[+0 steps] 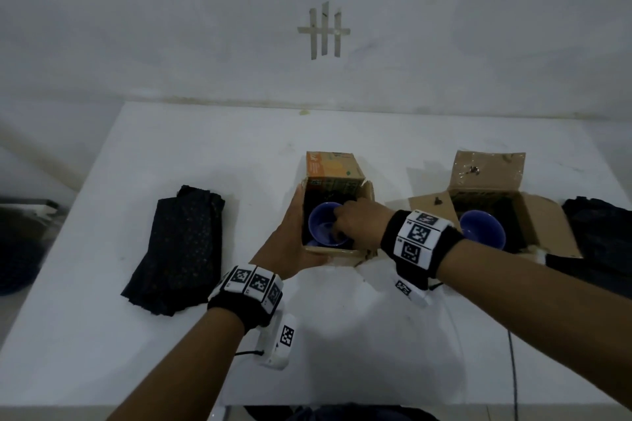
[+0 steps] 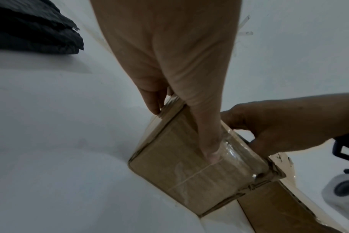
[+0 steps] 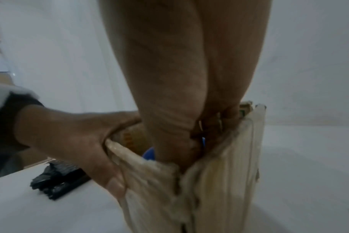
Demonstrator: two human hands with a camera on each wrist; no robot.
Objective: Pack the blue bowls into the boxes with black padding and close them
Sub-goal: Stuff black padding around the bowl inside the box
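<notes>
An open cardboard box (image 1: 333, 171) stands mid-table with black padding lining its inside. My right hand (image 1: 345, 219) reaches into it and grips the rim of a blue bowl (image 1: 323, 229), which sits low in the box. My left hand (image 1: 294, 232) grips the box's left side, thumb on the near wall. The left wrist view shows that hand (image 2: 179, 110) on the taped box (image 2: 189, 181). In the right wrist view my right hand (image 3: 189, 141) covers most of the bowl (image 3: 149, 153). A second open box (image 1: 540, 225) to the right holds another blue bowl (image 1: 482, 229).
A stack of black padding sheets (image 1: 178, 249) lies on the white table (image 1: 136, 335) to the left of the box. More black padding (image 1: 598, 232) sits at the far right edge. A white wall stands behind the table.
</notes>
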